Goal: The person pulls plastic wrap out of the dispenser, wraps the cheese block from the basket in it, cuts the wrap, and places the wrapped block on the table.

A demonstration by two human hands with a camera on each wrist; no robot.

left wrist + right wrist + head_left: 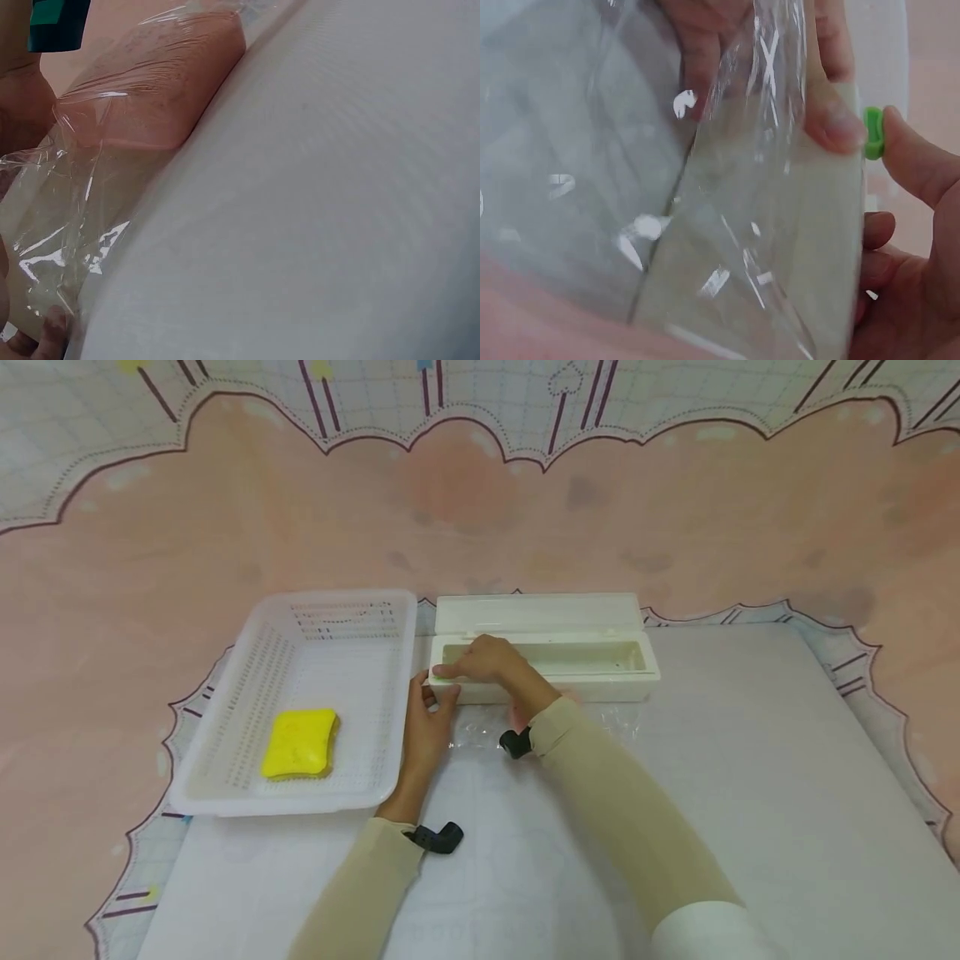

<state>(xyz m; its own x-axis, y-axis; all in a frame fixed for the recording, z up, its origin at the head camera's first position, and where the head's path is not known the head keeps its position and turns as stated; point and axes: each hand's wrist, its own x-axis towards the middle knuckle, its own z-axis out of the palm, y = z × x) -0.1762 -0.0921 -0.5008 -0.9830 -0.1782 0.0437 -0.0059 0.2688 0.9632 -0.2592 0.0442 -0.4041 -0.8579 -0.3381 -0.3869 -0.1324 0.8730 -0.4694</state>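
A white cling film dispenser box [543, 689] stands with its lid raised. My left hand [430, 727] grips its left end, thumb on the front face. Reaching across the box from the right, my right hand [491, 660] has its thumb against a small green slide cutter [874, 133] at that same end, its other fingers curled by the box edge. Clear cling film [94, 202] hangs down the front of the box and spreads over a pink block [169, 82]. From the head, my right forearm hides most of that block.
Left of the dispenser sits a white perforated basket [390, 710] with a yellow cushion-shaped block [300, 743] inside. The raised lid [536, 614] stands along the dispenser's back. A white cloth [787, 777] covers the table in front and to the right.
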